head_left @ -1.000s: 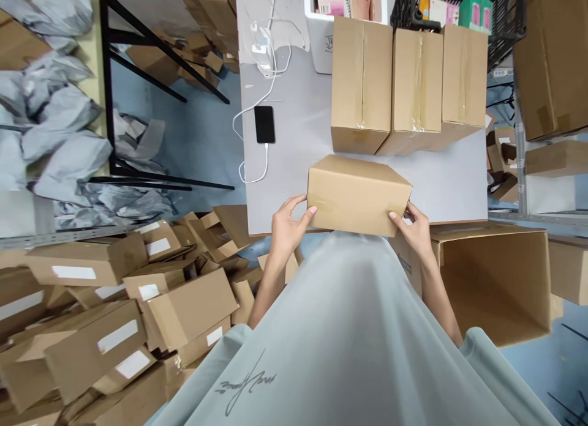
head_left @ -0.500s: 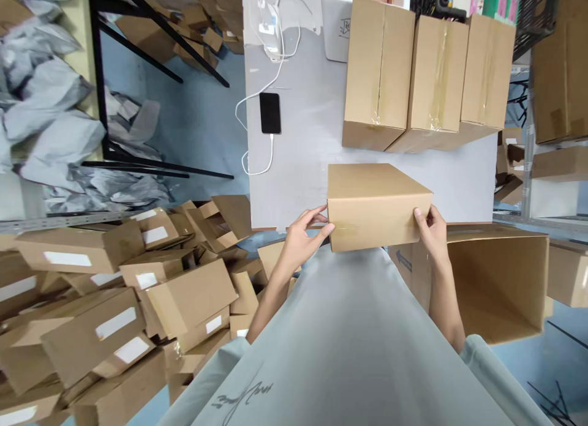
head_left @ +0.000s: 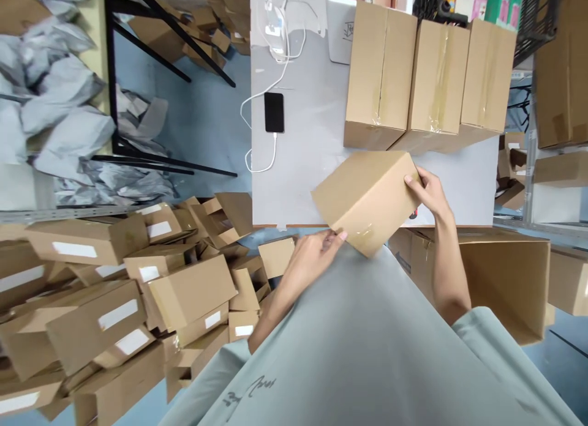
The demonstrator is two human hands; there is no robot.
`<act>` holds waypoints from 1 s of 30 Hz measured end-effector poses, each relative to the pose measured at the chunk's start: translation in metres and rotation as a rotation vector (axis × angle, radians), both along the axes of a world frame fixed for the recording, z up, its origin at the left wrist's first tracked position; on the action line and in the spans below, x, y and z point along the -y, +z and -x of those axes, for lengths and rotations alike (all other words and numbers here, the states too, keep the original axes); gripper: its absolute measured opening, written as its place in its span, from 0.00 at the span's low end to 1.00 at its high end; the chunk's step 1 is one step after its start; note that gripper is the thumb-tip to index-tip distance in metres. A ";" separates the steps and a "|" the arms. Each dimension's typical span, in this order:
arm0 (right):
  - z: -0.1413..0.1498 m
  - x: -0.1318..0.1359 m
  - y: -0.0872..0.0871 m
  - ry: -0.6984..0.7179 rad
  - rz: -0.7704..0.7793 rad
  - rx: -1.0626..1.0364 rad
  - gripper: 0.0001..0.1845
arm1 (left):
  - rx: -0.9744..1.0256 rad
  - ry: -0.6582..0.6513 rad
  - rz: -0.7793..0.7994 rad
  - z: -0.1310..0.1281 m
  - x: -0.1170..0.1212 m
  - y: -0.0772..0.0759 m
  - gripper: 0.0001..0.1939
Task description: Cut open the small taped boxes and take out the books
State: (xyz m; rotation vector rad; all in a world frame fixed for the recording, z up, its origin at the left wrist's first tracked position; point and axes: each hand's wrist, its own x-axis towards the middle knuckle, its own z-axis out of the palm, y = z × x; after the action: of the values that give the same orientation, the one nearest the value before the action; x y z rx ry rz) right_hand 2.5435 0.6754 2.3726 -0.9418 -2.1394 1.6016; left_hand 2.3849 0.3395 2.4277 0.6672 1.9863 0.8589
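Note:
Tilted at the table's front edge is a brown cardboard box (head_left: 367,193), with a piece of clear tape on its near face. My left hand (head_left: 316,251) pinches its lower left corner between thumb and fingers. At the upper right, my right hand (head_left: 425,190) grips the box's side, thumb on the near face and fingers behind. A small red and black object (head_left: 413,214), too hidden to name, shows below my right hand. The box's underside and contents are out of sight.
Three taped cartons (head_left: 436,77) stand at the table's back right, before a white bin (head_left: 339,40) and a black crate (head_left: 535,31). A phone (head_left: 274,112) on a white cable lies left. Several boxes (head_left: 193,291) are heaped lower left; a large open carton (head_left: 505,285) stands right.
The box has turned counterclockwise, its right end rising and its left corner dropping. My right hand moved up with it and my left hand moved slightly down and right. The red and black object has come into view.

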 end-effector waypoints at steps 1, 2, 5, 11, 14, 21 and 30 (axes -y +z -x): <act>0.010 -0.011 0.000 0.048 -0.010 0.003 0.37 | 0.100 -0.017 0.002 -0.006 -0.001 -0.002 0.33; 0.020 -0.021 0.001 0.096 -0.033 0.018 0.35 | 0.204 -0.032 -0.010 -0.011 -0.002 -0.005 0.35; 0.040 -0.041 0.004 0.227 -0.165 0.084 0.29 | 0.453 -0.110 -0.048 -0.018 -0.010 -0.017 0.41; 0.012 -0.044 -0.002 0.248 -0.351 0.118 0.31 | 0.210 0.040 0.155 0.013 -0.032 -0.053 0.49; -0.020 -0.042 -0.016 0.216 -0.307 0.130 0.36 | 0.018 0.148 0.277 0.033 -0.049 -0.076 0.44; -0.071 -0.055 -0.046 0.007 -0.363 0.077 0.41 | -0.058 0.025 0.355 0.066 -0.089 -0.115 0.27; -0.123 -0.003 -0.043 -0.228 -0.180 0.135 0.42 | 0.201 0.262 0.121 0.051 -0.155 -0.174 0.28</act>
State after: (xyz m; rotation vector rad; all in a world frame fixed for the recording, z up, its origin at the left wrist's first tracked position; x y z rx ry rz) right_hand 2.6662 0.6784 2.3298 -1.2134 -2.1299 1.2472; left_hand 2.3341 0.4944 2.2532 0.2434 1.9492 0.9127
